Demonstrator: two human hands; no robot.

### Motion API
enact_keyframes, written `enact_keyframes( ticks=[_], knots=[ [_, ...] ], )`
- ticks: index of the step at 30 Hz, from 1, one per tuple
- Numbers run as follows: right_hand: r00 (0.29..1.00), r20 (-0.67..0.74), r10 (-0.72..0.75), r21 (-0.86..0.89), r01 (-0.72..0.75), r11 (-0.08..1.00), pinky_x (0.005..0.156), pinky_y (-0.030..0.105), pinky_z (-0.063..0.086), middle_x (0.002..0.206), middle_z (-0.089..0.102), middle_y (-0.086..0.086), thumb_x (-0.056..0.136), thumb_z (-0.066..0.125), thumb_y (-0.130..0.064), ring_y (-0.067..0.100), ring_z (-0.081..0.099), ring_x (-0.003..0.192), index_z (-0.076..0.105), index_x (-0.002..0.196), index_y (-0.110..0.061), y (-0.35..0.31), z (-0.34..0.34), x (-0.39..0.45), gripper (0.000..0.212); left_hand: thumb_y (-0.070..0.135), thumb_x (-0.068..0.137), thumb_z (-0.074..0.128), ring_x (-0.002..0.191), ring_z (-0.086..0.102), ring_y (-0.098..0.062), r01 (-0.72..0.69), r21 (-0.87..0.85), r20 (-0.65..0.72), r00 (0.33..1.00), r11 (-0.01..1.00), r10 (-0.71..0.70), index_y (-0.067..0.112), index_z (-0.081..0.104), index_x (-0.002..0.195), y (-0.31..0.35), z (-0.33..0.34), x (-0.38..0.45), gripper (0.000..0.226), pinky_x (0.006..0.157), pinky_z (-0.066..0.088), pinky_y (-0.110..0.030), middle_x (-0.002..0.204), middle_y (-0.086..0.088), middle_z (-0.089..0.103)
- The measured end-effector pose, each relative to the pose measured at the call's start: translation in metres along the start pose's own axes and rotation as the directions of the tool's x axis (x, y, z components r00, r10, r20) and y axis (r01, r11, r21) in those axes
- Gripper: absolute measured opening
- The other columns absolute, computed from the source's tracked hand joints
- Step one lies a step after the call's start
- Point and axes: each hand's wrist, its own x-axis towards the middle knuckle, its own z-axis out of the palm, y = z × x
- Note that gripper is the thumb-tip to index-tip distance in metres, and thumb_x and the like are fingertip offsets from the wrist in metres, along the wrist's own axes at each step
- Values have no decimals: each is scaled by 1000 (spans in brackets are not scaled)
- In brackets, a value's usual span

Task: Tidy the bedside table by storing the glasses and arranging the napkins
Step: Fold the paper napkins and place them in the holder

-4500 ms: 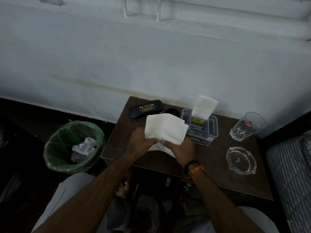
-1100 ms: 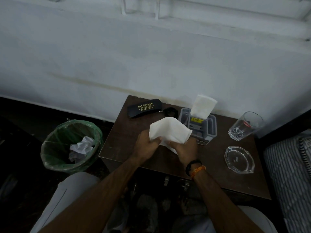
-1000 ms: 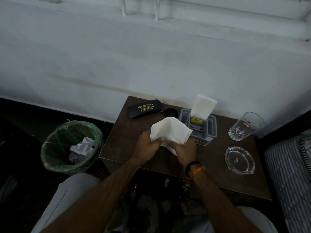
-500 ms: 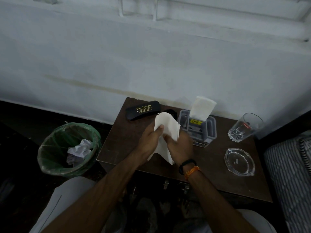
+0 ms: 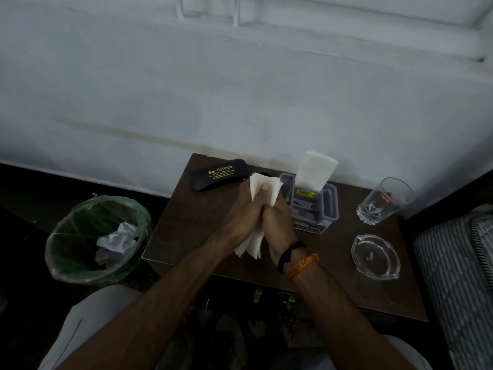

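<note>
A stack of white napkins (image 5: 264,182) is pressed upright between my two palms above the middle of the brown bedside table (image 5: 186,231). My left hand (image 5: 244,217) and my right hand (image 5: 277,222) are both closed on it, the left thumb across its top. A black glasses case (image 5: 218,174) with gold lettering lies closed at the table's back left. Behind my hands stands a clear plastic holder (image 5: 329,206) with one white napkin (image 5: 314,169) upright in it. The glasses are hidden by the napkins.
A drinking glass (image 5: 384,201) stands at the back right and a glass ashtray (image 5: 376,256) in front of it. A green-lined bin (image 5: 80,257) with crumpled paper sits on the floor to the left. A striped mattress (image 5: 458,276) borders the right side. The white wall is close behind.
The napkins, first held spread open in front of me, have been folded together and are now squeezed narrow and upright between both palms. The hands have come together.
</note>
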Motion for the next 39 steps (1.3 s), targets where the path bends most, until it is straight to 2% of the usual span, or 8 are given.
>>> enact_keyframes(
  ticks=[4, 11, 16, 21, 24, 27, 32, 39],
  knots=[
    [997, 79, -24, 26, 22, 999, 91, 39, 55, 117, 70, -2, 93, 53, -18, 16, 66, 108, 59, 128, -27, -8, -10, 0, 36, 54, 99, 36, 112, 56, -13, -15, 60, -30, 999, 998, 17, 26, 35, 141, 2, -2, 3, 50, 94, 45, -31, 128, 4, 56],
    [974, 62, -218, -301, 226, 926, 79, 24, 53, 107, 67, -7, 88, 63, -16, 7, 63, 96, 57, 111, -33, -13, -24, -18, 29, 57, 97, 39, 107, 57, -13, 28, 73, -87, 996, 997, -22, 21, 38, 136, 3, 0, 6, 53, 88, 44, -32, 115, 6, 57],
    [921, -4, -390, -463, 344, 817, 77, 29, 52, 99, 66, -2, 89, 62, -15, 12, 62, 90, 61, 105, -22, -12, -21, -16, 17, 73, 73, 59, 102, 62, -12, 47, 29, -67, 997, 998, -45, 21, 39, 129, 4, 2, 6, 79, 96, 52, -41, 113, 6, 58],
    [941, 3, -339, -490, 296, 820, 87, 29, 52, 110, 66, 6, 96, 52, -9, 11, 58, 97, 61, 114, -11, -10, -21, -15, 21, 64, 64, 78, 110, 59, -12, 53, -24, -15, 998, 998, -53, 24, 29, 138, 9, 2, 4, 97, 96, 52, -37, 123, 6, 55],
    [958, 87, -274, -404, 285, 869, 96, 20, 44, 128, 60, 1, 99, 45, -7, 7, 54, 113, 51, 136, -14, -16, -18, -20, 39, 57, 66, 81, 108, 56, -8, 48, -13, -21, 999, 999, -48, 24, 29, 137, 9, 1, 5, 94, 93, 52, -33, 123, 7, 52],
    [981, 126, -144, -304, 177, 936, 98, 23, 43, 132, 58, 1, 99, 44, -7, 13, 54, 121, 48, 140, -15, -21, -17, -24, 42, 48, 71, 82, 110, 60, -13, 41, -78, -37, 998, 996, -44, 22, 31, 137, 9, 0, 6, 88, 91, 54, -33, 123, 3, 55],
    [937, 59, -344, -485, 328, 811, 74, 15, 49, 93, 68, -5, 94, 57, -18, 1, 61, 84, 69, 99, -16, -17, -21, -26, 12, 56, 61, 82, 114, 58, -16, 28, -118, -86, 996, 993, -38, 23, 30, 140, 4, -3, 14, 100, 99, 51, -39, 126, 4, 54],
    [861, 17, -508, -572, 425, 701, 59, 7, 36, 70, 60, 3, 91, 56, -2, 5, 49, 62, 64, 72, -5, -9, -20, -24, 21, 68, 51, 81, 123, 51, -21, 14, -112, -57, 998, 994, -21, 38, 12, 147, 3, 0, 18, 122, 103, 48, -46, 139, -1, 44]
  ],
)
